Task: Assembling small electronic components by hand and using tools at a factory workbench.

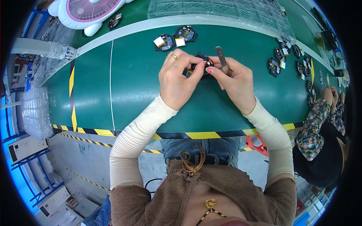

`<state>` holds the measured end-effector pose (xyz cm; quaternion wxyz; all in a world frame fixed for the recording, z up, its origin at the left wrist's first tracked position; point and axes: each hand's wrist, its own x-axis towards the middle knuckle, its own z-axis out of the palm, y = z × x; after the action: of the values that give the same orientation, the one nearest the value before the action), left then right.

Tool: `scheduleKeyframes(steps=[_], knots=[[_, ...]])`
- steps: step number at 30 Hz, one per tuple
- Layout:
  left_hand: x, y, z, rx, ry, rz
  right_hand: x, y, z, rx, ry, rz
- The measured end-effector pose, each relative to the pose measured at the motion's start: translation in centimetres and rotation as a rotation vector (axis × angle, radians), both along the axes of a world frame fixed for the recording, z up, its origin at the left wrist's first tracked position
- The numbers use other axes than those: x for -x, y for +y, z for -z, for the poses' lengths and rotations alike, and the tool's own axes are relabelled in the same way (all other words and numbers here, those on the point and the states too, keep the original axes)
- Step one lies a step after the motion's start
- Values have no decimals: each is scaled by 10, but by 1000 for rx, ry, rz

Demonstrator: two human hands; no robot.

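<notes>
My left hand (pixel 176 80) is closed in a pinch on a small round black electronic module (pixel 204 57), its thumb and fingertips at the module's edge. My right hand (pixel 237 83) is closed too. A pair of metal tweezers (pixel 221 59) is tucked in it, the joined end pointing up and away from me. The right thumb and forefinger also meet the module from its right side. Much of the module is hidden behind my fingers. Just beyond my hands lie two similar round black modules (pixel 185 34), with small white rectangular battery-like pieces (pixel 160 41) on them.
More modules (pixel 274 67) lie at the right of the green table (pixel 139 83). Clear plastic trays (pixel 222 13) are stacked behind a white rail. A white and pink fan (pixel 90 13) stands at far left. At right, a co-worker's hands (pixel 330 96) are busy. Striped tape edges the table.
</notes>
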<state>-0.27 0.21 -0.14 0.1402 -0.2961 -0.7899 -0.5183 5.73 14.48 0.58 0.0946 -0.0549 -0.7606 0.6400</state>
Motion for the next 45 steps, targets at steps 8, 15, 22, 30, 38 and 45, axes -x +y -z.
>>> scheduleKeyframes(steps=[8,15,22,30,38,45], knots=[[-1,0,1,-21,23,16,-1,-5,-4,285,-53,16],[-2,0,-1,-31,4,18,-2,-6,-3,326,-38,35],[-4,0,-1,-5,-8,18,-2,-4,-3,260,13,49],[-4,-1,-2,-42,60,1,-4,-5,-11,273,-42,0],[-5,-2,-1,-28,17,18,-6,-4,-6,232,-5,1],[-5,-1,-13,-58,129,-33,-8,-2,-13,301,-50,-53]])
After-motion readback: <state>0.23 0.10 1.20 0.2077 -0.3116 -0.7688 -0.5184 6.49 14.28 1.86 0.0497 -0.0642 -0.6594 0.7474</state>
